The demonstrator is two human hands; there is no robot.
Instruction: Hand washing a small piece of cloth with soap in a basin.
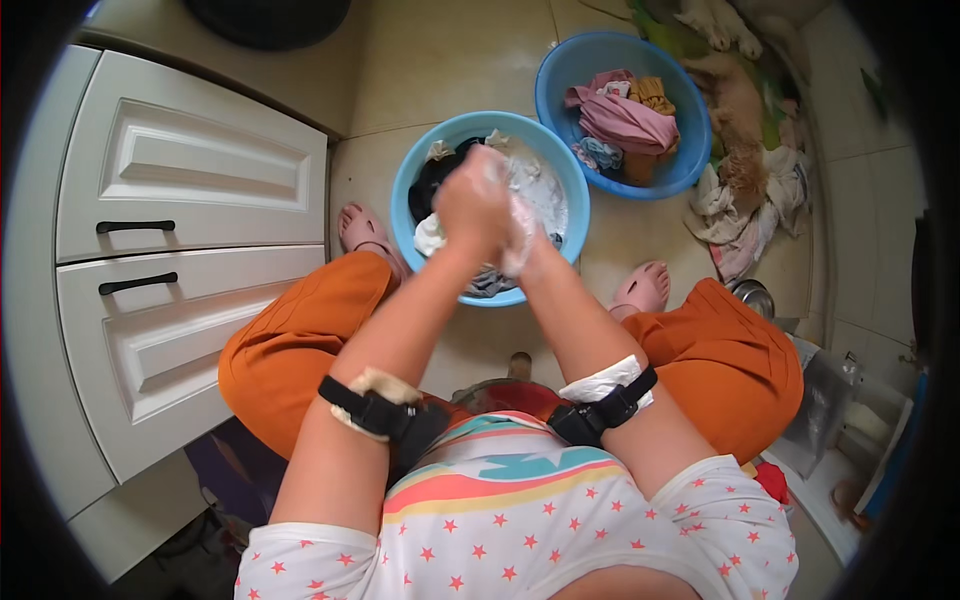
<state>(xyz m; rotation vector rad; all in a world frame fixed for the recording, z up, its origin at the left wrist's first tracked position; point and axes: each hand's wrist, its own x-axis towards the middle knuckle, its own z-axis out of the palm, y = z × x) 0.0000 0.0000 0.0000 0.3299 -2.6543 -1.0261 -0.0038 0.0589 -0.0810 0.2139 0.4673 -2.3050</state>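
Over a light blue basin (402, 215), my two hands are close together, somewhat smeared by motion. My left hand (470, 212) is closed in a fist around a pale, soapy cloth (520, 232), whose exact kind I cannot make out. Gripping the same cloth from the other side, my right hand (536, 254) is partly hidden by cloth and foam. Inside the basin lie a black garment (430, 185), white foamy water (540, 190) and a grey cloth (490, 284) near the front rim.
A darker blue basin (548, 90) holding pink, mustard and blue clothes (628, 122) stands at the far right. Beyond it a light brown dog (735, 110) lies near crumpled cloths (745, 215). White cabinet drawers (190, 160) line the left. My feet flank the light blue basin.
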